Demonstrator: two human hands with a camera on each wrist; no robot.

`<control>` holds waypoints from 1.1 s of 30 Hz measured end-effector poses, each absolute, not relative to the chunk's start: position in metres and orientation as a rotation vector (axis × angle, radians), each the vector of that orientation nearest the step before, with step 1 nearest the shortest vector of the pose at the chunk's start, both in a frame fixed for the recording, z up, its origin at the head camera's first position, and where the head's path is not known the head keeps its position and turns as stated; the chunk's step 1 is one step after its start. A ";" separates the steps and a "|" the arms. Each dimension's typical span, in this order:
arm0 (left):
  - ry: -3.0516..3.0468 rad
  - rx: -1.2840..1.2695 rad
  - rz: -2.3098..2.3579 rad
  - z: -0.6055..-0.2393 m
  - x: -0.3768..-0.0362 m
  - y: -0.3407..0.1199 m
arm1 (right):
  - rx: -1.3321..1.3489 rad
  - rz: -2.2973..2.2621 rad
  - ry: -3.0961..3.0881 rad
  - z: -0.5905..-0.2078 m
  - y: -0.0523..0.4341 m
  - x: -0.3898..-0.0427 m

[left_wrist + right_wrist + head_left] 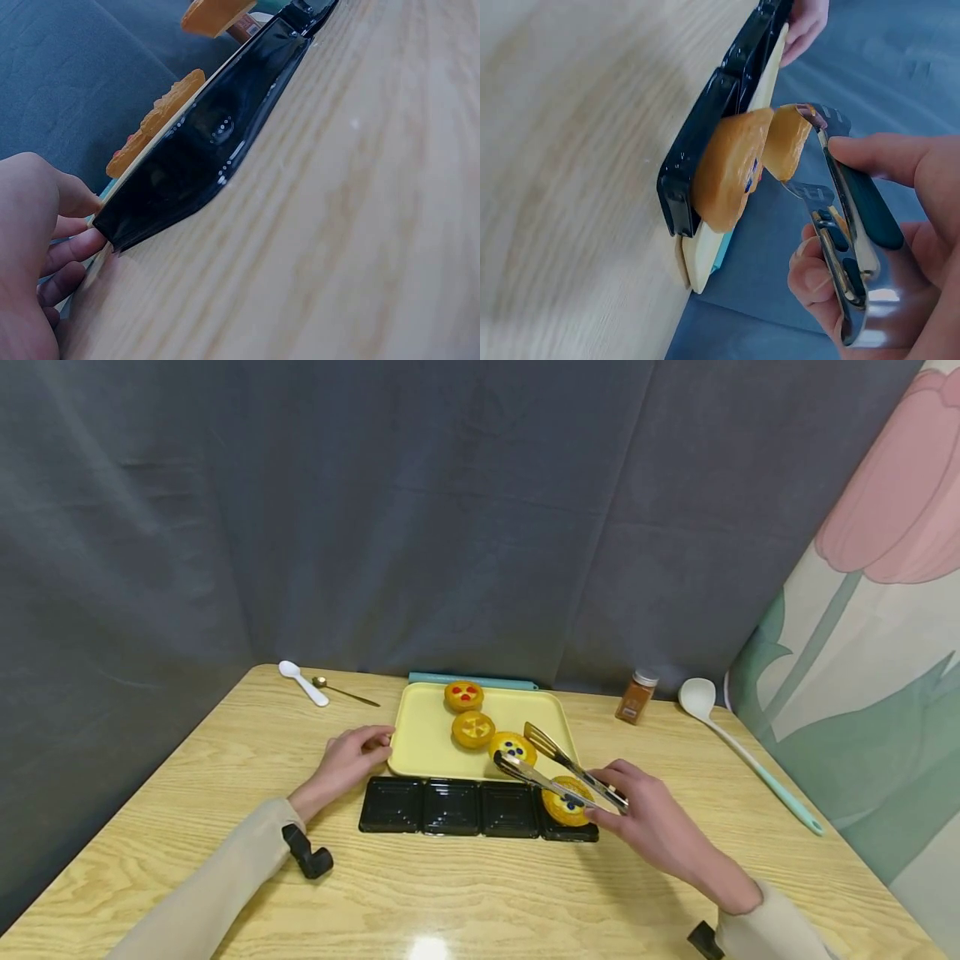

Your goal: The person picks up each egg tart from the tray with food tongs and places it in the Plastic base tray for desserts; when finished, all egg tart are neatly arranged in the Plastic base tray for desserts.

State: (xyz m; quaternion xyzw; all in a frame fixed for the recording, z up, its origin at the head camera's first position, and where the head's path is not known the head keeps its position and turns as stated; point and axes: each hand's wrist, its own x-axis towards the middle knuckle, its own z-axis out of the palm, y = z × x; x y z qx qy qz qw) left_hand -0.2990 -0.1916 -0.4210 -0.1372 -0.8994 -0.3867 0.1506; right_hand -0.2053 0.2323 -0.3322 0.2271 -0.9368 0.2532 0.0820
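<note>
Pale wood-grain bench (487,893) across lower frame, sleeves entering from bottom corners. Right hand (652,822) lower right of centre, fingers wrapped round metal tongs (558,768), tong arms spread apart, tips over the tray's near right part beside the blueberry tart on the tray (513,747); nothing seen clamped between them. Left hand (347,762) left of centre, fingers loosely bent, fingertips touching the yellow tray (423,735) at its left edge; left wrist view confirms contact at the tray corner.

Black four-cell container (450,807) at centre, just in front of the tray. Rightmost cell filled with one blueberry tart (567,802); other three cells bare. Judged roughly a quarter done: one tart placed, three left on the tray — blueberry one nearest, yellow-topped tart (473,729) mid-tray, red-topped tart (463,695) at far edge.

Farther back: white spoon (302,682) and small gold spoon (343,692) upper left of bench, spice jar (636,696) right of tray, white ladle with teal handle (750,752) far right, teal strip (472,680) behind tray. Grey cloth backdrop (375,510) beyond, floral panel (885,610) at right edge.

Nothing blocking the path between tray and empty cells; filled tart just under the tongs, could be bumped.
</note>
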 end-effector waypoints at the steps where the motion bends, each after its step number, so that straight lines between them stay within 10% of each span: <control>1: -2.582 -0.396 -1.111 -0.421 -0.299 -0.191 | 0.674 0.761 -2.807 -0.332 0.232 -0.203; 33: -2.583 -0.389 -1.102 -0.422 -0.300 -0.192 | 0.695 0.719 -2.875 -0.346 0.234 -0.170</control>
